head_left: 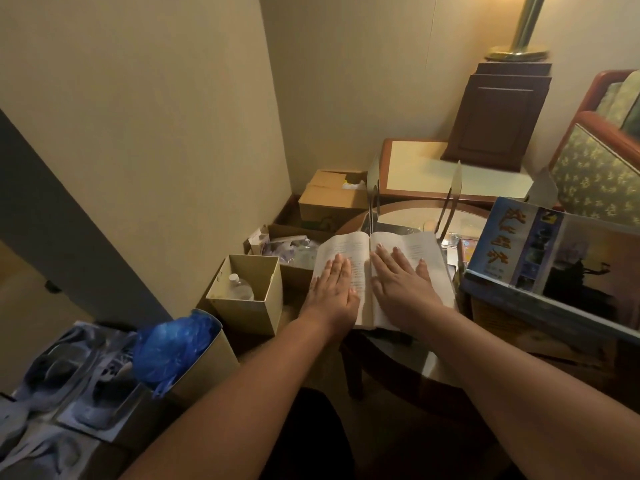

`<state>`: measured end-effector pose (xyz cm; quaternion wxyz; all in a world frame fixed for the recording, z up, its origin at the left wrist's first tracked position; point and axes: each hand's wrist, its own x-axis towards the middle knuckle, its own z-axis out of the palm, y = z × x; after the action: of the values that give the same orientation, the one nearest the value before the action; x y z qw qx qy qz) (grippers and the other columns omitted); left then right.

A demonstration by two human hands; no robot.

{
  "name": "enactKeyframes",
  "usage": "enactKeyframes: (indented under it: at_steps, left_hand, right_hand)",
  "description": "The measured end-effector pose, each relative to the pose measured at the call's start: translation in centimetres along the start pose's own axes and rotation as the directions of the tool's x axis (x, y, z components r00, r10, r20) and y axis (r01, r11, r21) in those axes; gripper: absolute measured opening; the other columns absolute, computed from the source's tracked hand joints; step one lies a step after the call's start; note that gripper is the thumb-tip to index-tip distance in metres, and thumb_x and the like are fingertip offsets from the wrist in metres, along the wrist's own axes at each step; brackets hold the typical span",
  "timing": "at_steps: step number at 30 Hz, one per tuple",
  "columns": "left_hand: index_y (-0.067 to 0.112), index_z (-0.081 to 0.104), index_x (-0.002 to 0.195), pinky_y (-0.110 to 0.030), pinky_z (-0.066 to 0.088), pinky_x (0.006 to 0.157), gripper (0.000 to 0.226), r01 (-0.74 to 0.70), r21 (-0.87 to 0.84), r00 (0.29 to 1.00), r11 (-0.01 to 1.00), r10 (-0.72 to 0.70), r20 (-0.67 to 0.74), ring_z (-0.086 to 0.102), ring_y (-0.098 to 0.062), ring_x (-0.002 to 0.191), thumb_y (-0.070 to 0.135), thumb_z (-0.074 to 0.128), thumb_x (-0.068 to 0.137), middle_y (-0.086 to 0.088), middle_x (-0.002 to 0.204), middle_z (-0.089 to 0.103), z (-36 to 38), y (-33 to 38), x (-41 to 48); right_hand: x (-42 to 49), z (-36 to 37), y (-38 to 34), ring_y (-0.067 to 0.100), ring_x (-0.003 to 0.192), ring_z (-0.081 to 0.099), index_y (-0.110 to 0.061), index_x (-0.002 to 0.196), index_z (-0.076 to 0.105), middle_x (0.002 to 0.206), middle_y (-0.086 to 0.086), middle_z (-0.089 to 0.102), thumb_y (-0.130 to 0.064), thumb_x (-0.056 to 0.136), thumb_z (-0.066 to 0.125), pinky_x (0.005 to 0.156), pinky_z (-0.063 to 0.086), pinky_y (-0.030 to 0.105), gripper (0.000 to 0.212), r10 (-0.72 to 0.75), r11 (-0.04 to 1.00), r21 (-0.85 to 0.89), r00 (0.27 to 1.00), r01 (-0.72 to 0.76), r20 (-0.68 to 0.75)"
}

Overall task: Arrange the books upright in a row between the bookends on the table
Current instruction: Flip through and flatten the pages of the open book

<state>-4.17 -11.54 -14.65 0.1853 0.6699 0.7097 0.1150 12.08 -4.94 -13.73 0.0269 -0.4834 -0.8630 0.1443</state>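
At nine o'clock from the book, off the table's edge, stands an open beige cardboard box (249, 308) with a clear plastic bottle (240, 288) inside. The left hand (332, 289) lies flat on the left page of the open white-paged paperback book (410, 244), fingers straight and together, gripping nothing. The right hand (401, 282) presses the right page the same way, fingers straight and slightly spread. The book lies open and flat at the near-left edge of the round glass-topped wooden surface (412, 362). At twelve o'clock from it stand the thin shiny left bookend (373, 188) and, at one o'clock, the matching right bookend (456, 183), apart, with no book upright between them. At three o'clock a large blue-covered book (519, 247) leans tilted. I judge the task barely begun: the open book must be closed and stood up, and the others follow. The blue cover bears large yellow Chinese characters, too blurred to read; the page print is too small.
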Motion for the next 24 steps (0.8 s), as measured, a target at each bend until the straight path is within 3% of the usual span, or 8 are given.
enactKeyframes:
  at_steps: [9,17,24]
  left_hand:
    - [0.014,-0.013,0.159,-0.047,-0.006,0.125,0.063,0.078,0.049,0.991,0.996,-0.083,0.107,-0.017,-0.020,0.154,0.037,0.014,0.108,-0.005,0.167,-0.020,-1.7,0.7,6.0]
    - [0.015,-0.007,0.161,-0.049,-0.002,0.125,0.061,0.088,0.009,0.993,0.996,-0.089,0.079,-0.012,-0.021,0.155,0.038,0.013,0.108,-0.004,0.169,-0.014,-2.0,0.1,10.8]
    - [0.016,-0.006,0.161,-0.049,-0.002,0.126,0.060,0.048,-0.027,0.998,0.998,-0.048,0.028,-0.014,-0.020,0.154,0.038,0.012,0.109,-0.002,0.169,-0.014,-1.4,-0.7,9.9]
  right_hand:
    - [0.3,0.8,0.1,0.019,0.153,-0.024,-0.028,0.160,-0.017,0.166,-0.007,-0.025,-0.059,0.104,0.011,0.122,-0.011,0.059,0.069,0.052,0.997,-0.058,0.998,-0.050,0.033]
    - [0.6,1.1,0.3,0.020,0.152,-0.025,-0.028,0.160,-0.018,0.166,-0.007,-0.026,-0.058,0.104,0.008,0.121,-0.013,0.059,0.068,0.073,0.995,-0.076,0.997,-0.070,0.038]
    - [0.6,1.1,0.0,0.022,0.152,-0.025,-0.026,0.160,-0.019,0.166,-0.006,-0.026,-0.056,0.105,0.008,0.121,-0.013,0.061,0.068,0.084,0.992,-0.094,0.996,-0.080,0.042]
